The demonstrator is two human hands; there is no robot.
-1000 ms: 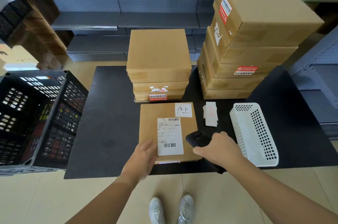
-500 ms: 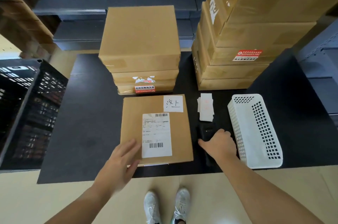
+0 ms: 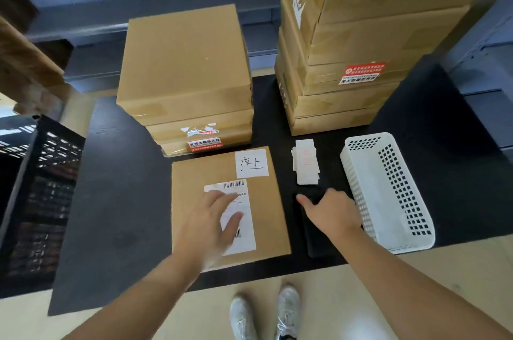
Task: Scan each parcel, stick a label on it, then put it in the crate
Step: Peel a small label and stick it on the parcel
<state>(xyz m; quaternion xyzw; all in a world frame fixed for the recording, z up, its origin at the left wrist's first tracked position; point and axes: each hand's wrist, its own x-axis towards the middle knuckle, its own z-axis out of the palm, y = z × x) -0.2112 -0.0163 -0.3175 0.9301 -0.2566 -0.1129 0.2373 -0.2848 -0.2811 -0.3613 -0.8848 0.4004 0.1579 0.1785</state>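
Here, left hand (image 3: 211, 225) spread-fingered over barcode label (image 3: 236, 187) on parcel (image 3: 270, 217), right hand (image 3: 331, 213) on scanner (image 3: 316, 239), fingers hidden.

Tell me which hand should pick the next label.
Right: the right hand rests on the scanner, close to the label stack; the left hand is over the parcel, farther off.

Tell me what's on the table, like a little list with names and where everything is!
parcel: flat on black table, shipping label on top
left hand: fingers spread over that label
right hand: on black scanner; grip hidden
sticker stack: right of parcel
white basket: right of scanner
crate: left of table
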